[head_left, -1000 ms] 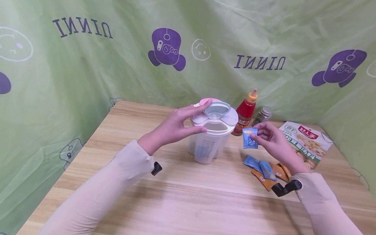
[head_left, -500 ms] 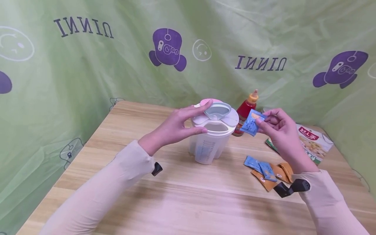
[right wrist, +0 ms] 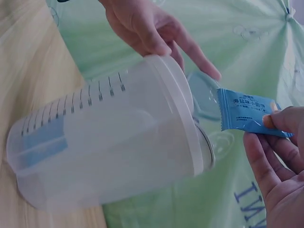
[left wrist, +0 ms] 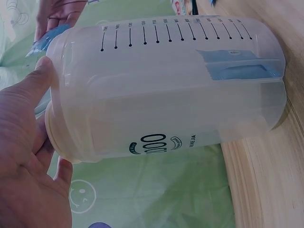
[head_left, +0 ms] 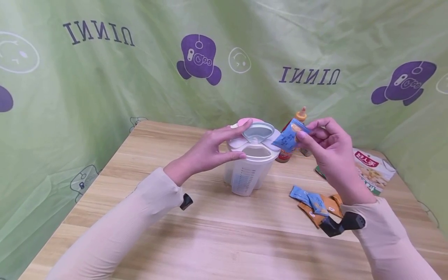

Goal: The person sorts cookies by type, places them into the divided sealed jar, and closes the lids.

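Note:
A translucent storage container with measuring marks stands upright on the table, one grey lid flap raised over an opening. My left hand grips its top, with the thumb on the near rim and the index finger at the raised flap. Between thumb and fingers, my right hand pinches a blue snack packet, held in the air just right of the opening. In the right wrist view the packet looks sealed, its free end near the flap. Through the container wall shows blue packaging at the bottom.
A sauce bottle stands behind the right hand, partly hidden, beside a mostly covered jar. Blue packets and orange packets lie at the right, near a printed food box. A green curtain hangs behind the table.
My right hand has lifted the blue packet and brought it left toward the container's opening, tilting it on the way. The left hand and the container have stayed put.

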The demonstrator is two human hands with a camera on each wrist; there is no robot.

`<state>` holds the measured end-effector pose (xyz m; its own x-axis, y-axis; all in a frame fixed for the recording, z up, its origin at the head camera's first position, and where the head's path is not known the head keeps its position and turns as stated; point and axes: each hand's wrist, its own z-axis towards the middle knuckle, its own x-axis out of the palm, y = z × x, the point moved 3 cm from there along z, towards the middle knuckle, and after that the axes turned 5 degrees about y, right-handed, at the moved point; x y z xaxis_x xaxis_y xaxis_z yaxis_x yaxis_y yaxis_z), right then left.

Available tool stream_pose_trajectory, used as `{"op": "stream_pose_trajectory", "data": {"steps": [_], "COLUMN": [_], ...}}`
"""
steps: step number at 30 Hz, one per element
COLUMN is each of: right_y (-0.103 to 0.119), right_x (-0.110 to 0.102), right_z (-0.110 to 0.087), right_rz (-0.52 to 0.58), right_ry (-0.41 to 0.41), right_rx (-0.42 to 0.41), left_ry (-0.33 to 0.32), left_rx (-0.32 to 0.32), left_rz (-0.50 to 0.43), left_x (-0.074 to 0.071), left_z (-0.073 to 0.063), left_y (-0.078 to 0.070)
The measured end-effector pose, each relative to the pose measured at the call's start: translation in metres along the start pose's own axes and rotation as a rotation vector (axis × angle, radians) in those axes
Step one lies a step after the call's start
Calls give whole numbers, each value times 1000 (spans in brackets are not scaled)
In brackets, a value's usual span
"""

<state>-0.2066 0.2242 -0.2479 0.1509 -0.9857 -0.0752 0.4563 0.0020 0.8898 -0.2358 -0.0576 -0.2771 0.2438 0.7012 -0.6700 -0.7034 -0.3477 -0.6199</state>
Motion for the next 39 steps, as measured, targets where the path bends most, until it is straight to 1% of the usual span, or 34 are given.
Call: {"op": "stream_pose_trajectory", "data": {"steps": [4, 8, 14, 19, 24, 28, 31, 34, 39], "right_y": [1, 1, -3, -9, -12, -13, -14, -14, -17], "right_x": [10, 18, 26, 32, 37, 40, 39, 39, 38], "right_z": [2, 4, 5, 5, 5, 5, 5, 4, 2], "right_rz": [-33, -123, -234, -292, -321, -313, -321, -344, -397], "right_ry": [10, 24, 69, 118, 179, 229, 252, 261, 284], "right_rx": [-1, -3, -11, -34, -20, 12, 25, 21, -10], "left_ry": [-4, -3, 1, 3, 4, -4, -7, -2, 2], "left_rx": [3, 3, 3, -5, -2, 10, 17, 19, 11], "left_rz": [9, 9, 4, 14, 17, 9, 9, 11, 15], "left_x": [0, 0, 1, 1, 0, -1, -1, -1, 0], "left_z": [0, 0, -1, -1, -1, -1, -1, 0, 0], "left_y": [0, 0, 0, 0, 0, -1, -1, -1, -1]}}
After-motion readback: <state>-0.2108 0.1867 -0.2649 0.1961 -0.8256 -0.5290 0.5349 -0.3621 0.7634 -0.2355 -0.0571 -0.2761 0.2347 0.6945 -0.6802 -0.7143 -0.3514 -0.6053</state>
